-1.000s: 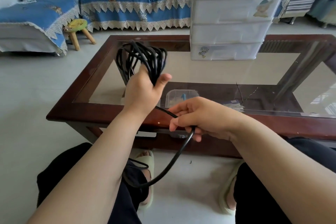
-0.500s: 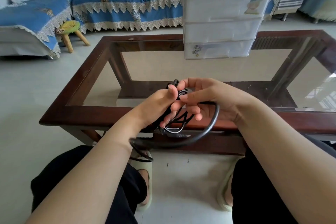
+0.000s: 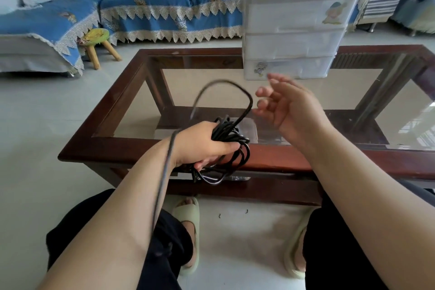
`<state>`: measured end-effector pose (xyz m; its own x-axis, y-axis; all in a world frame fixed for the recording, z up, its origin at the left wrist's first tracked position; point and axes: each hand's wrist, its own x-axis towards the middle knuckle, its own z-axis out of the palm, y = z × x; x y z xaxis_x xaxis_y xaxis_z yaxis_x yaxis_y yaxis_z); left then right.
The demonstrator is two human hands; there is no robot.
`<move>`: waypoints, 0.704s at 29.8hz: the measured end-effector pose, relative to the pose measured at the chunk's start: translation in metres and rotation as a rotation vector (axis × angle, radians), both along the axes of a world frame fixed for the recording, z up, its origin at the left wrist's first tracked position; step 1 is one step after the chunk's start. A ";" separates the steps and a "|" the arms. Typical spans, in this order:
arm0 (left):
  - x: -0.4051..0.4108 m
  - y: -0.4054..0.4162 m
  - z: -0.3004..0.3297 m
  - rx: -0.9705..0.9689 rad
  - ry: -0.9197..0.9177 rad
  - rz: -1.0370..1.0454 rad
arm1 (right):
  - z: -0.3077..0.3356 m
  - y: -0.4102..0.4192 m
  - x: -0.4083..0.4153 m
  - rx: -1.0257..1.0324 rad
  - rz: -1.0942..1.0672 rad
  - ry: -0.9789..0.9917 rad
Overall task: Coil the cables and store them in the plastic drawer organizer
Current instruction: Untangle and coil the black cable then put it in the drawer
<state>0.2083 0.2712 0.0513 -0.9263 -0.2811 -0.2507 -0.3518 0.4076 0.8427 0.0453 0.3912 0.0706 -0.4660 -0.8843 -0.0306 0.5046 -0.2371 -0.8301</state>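
Right hand [image 3: 290,107] now off cable [image 3: 229,141], fingers spread, left hand [image 3: 200,143] still gripping coil

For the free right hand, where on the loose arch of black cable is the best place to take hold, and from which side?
Probably the right-hand bend of the loose loop, reached from the right. The right hand is open beside that bend, and the strand drops from there straight into the coil that the left hand grips. The loop's left part is blurred, so harder to catch.
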 end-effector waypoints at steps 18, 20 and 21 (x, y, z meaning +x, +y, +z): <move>0.017 -0.024 0.010 1.158 0.426 -0.324 | 0.025 0.016 -0.028 0.366 0.242 0.948; 0.016 -0.029 0.011 1.245 0.539 -0.264 | 0.024 0.018 -0.031 0.533 0.138 1.026; 0.016 -0.033 0.013 1.285 0.603 -0.222 | 0.022 0.017 -0.029 0.585 0.132 0.973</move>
<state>0.2239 0.2380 0.0638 -0.9746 -0.0032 0.2241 0.1535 -0.7384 0.6567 0.0166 0.4085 0.0925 -0.4222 -0.8970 -0.1312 -0.4202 0.3219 -0.8484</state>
